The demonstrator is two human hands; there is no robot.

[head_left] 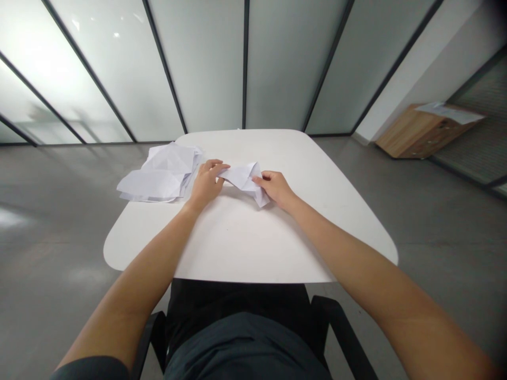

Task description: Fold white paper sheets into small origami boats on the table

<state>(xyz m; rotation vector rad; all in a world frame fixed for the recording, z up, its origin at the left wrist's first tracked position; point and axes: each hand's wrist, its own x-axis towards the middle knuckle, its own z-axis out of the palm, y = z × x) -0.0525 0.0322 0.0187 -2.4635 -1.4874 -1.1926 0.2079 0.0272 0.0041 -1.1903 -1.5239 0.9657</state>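
Observation:
My left hand and my right hand both pinch a folded sheet of white paper that spans the gap between them, above the white table. The sheet is creased and bunched, with one corner hanging down by my right hand. Just left of my left hand lies a loose pile of crumpled white paper, its edge close to my left knuckles. The paper's underside and my palms are hidden.
The rounded table stands on a grey floor, with frosted glass panels behind it. A wooden cabinet with white paper on top sits at the far right. A black chair frames my lap.

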